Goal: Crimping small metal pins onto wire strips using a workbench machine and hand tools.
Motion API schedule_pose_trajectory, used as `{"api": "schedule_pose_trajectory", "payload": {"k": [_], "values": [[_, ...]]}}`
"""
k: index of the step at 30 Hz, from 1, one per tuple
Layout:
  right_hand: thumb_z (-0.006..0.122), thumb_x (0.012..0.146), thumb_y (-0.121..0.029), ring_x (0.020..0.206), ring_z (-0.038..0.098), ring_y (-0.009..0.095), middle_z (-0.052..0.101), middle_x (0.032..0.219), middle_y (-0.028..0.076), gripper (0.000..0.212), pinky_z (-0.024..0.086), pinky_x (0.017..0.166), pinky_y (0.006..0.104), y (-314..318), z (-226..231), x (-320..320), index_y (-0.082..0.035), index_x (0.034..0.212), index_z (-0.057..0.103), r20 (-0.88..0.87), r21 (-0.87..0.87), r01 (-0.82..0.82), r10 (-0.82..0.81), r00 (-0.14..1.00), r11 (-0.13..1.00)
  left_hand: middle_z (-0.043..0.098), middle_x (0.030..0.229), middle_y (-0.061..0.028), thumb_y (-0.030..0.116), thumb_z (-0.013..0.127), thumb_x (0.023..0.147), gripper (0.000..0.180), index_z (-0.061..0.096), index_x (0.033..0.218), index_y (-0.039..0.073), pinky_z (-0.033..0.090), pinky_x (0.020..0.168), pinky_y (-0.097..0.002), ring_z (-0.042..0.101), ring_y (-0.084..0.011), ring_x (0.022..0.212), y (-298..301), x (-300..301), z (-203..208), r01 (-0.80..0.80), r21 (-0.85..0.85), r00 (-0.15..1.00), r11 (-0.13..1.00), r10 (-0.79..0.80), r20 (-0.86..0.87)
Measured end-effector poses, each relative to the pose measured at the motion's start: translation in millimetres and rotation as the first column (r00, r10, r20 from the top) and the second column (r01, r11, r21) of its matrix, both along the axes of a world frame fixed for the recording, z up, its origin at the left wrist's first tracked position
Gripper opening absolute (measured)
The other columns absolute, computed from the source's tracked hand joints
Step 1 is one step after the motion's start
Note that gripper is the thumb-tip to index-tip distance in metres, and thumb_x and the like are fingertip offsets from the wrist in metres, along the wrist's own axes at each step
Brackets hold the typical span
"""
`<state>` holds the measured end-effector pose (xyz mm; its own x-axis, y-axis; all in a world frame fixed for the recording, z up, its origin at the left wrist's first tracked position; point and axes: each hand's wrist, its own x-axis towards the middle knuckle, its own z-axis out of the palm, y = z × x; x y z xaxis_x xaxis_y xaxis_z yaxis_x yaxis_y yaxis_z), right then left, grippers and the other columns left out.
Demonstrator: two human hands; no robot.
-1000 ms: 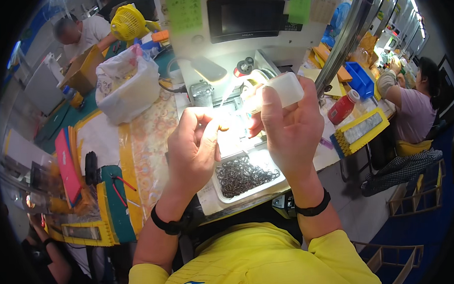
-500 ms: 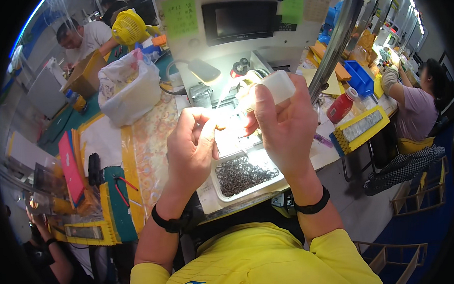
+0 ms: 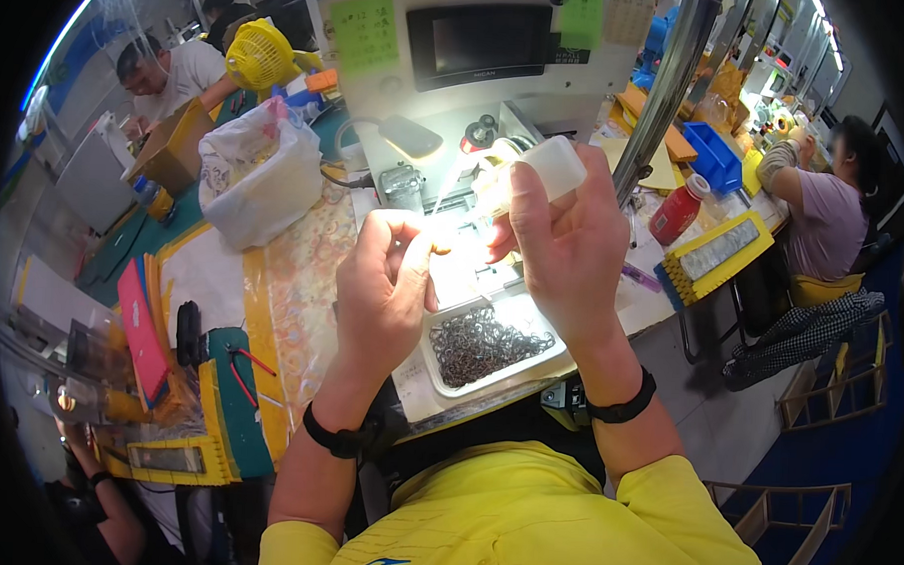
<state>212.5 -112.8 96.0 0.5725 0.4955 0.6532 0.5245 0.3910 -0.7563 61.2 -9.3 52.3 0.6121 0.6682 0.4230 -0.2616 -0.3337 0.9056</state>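
One translucent plastic bottle (image 3: 536, 171), gripped.

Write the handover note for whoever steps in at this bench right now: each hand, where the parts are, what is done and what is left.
Left hand: raised over the bench, fingertips pinching a small part under the lamp; the part is too small to identify.
Right hand: gripping a small white squeeze bottle, tilted with its tip toward the left fingertips.
White tray: on the bench edge below both hands, holding a heap of small dark metal rings.
Done: cannot tell how many are finished.
Left: judging by the heap, many rings probably still wait in the tray.
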Motion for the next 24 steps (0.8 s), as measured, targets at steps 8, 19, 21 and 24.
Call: {"api": "schedule_pose_trajectory", "payload": {"k": [8,19,21,24], "values": [[0.071,0.107,-0.012,0.058,0.075,0.014,0.074,0.073,0.008,0.027,0.056,0.053,0.0267,-0.3,-0.3,0.0,0.001,0.123,0.055,0.036,0.035,-0.012,0.010,0.999,0.999,0.070,0.106,-0.0092,0.004,0.055,0.114,0.005,0.055,0.118,0.001,0.046,0.056,-0.0203,0.057,-0.0060,0.061,-2.9,-2.3,0.5,-0.010,0.016,1.000,1.000,0.010,-0.003],[0.082,0.100,-0.024,0.078,0.075,0.033,0.070,0.083,0.017,0.038,0.055,0.068,0.0421,-82.5,-1.7,31.6,-0.001,0.121,0.059,0.207,-0.548,-0.279,0.451,0.868,0.788,0.072,0.105,-0.0102,0.006,0.057,0.111,0.007,0.061,0.116,0.002,0.058,0.070,-0.0269,0.071,-0.0145,0.081,-0.3,-8.8,10.3,-0.066,-0.051,0.996,0.997,0.062,-0.069],[0.081,0.100,-0.031,0.079,0.072,0.042,0.067,0.082,0.021,0.039,0.055,0.069,0.0448,-71.4,-19.8,14.3,-0.001,0.117,0.061,0.158,-0.596,-0.322,0.501,0.851,0.735,0.072,0.109,-0.0116,0.006,0.056,0.112,0.010,0.060,0.120,0.001,0.059,0.074,-0.0276,0.072,-0.0159,0.083,-1.7,-7.2,9.1,-0.110,-0.011,0.991,0.994,0.109,-0.079],[0.079,0.101,-0.037,0.079,0.072,0.047,0.067,0.081,0.023,0.044,0.054,0.067,0.0493,-59.1,-49.3,-3.0,0.000,0.111,0.057,0.032,-0.467,-0.467,0.542,0.840,0.751,0.071,0.111,-0.0114,0.007,0.054,0.115,0.009,0.058,0.120,0.001,0.053,0.066,-0.0256,0.066,-0.0112,0.073,-14.5,1.6,7.9,-0.157,0.127,0.982,0.979,0.168,-0.084]]}}
